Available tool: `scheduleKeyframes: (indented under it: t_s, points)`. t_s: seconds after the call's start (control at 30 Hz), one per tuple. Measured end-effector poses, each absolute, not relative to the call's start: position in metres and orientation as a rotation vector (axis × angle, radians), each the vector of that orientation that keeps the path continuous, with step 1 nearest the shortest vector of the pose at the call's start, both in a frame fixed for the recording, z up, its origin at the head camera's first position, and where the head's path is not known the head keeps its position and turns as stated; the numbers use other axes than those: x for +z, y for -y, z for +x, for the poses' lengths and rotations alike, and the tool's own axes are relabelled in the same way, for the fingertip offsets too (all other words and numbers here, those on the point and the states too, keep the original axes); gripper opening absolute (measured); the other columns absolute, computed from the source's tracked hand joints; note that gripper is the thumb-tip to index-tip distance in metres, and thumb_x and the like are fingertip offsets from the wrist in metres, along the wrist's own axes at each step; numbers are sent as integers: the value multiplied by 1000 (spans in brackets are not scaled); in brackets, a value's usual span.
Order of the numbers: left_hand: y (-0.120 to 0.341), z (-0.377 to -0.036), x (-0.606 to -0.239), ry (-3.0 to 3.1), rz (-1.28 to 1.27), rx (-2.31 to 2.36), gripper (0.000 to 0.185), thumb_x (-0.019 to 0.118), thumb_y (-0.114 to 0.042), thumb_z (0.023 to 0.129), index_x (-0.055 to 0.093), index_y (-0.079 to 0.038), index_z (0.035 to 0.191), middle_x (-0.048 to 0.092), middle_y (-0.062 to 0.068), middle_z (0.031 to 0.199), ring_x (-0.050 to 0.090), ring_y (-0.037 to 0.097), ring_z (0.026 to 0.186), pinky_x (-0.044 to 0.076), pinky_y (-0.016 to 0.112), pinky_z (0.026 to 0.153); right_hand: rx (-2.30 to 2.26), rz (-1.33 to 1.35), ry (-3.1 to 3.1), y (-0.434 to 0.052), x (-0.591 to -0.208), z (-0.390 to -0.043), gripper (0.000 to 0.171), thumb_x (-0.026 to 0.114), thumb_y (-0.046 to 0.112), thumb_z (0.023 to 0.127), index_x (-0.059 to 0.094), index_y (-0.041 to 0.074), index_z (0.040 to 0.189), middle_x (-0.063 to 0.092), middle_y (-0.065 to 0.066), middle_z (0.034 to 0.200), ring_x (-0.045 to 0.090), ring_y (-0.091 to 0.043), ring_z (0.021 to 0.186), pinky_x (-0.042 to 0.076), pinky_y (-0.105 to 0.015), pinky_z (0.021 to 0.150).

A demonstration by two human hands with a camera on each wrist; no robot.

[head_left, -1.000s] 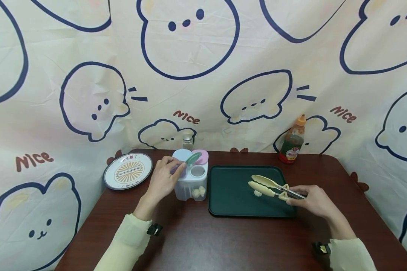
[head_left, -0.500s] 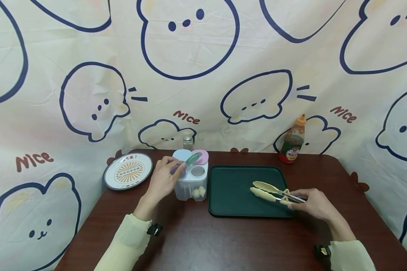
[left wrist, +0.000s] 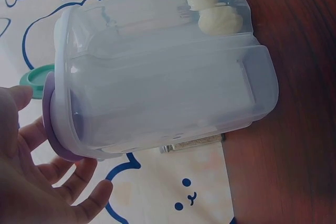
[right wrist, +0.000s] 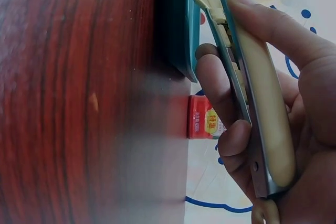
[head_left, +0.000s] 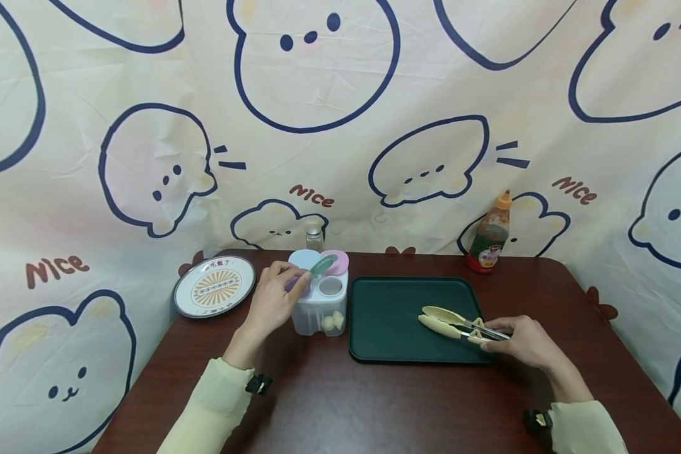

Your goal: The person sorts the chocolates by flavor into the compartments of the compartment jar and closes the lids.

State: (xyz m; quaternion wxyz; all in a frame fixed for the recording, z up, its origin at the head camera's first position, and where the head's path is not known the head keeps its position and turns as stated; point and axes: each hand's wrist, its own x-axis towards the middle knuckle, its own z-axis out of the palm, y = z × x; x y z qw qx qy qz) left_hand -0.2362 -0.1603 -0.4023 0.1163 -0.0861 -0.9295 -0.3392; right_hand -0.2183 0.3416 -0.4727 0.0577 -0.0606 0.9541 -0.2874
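Note:
On the left, my left hand (head_left: 272,297) touches the top of a clear seasoning box (head_left: 312,315). Its thumb holds up the green lid (head_left: 323,266), while the other fingers lie about the rim of the purple lid (left wrist: 52,119). Below the raised lid, the round opening (head_left: 331,287) is uncovered, and pale lumps (head_left: 333,321) lie at the bottom of that compartment. My right hand (head_left: 524,343) grips the metal handle of the tongs (right wrist: 257,93), thumb along one arm. Their cream-coloured heads stand slightly apart, low over the right part of the green tray (head_left: 397,328).
A patterned plate (head_left: 215,287) leans at the back left. Behind the box stands a small glass shaker (head_left: 314,238). A red sauce bottle (head_left: 490,236) with an orange cap stands behind the tray. A printed cloth (head_left: 340,157) hangs at the table's back edge.
The tongs and right hand have shifted slightly right and down since a second ago. A small white lump then seen under their tips no longer shows. The left hand keeps its place.

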Motion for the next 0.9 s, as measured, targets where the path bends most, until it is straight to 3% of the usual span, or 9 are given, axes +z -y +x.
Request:
scheduleKeyframes:
  t_s: [0.9]
  points:
    - [161, -237, -403, 2723, -254, -971, 53, 47, -55, 101, 72, -12, 119, 56, 12, 129, 47, 31, 117, 41, 50, 98, -993, -169, -2857, -323, -451, -219, 55, 81, 47, 79, 73, 11, 119, 77, -3, 100, 62, -14, 83, 47, -26, 66]
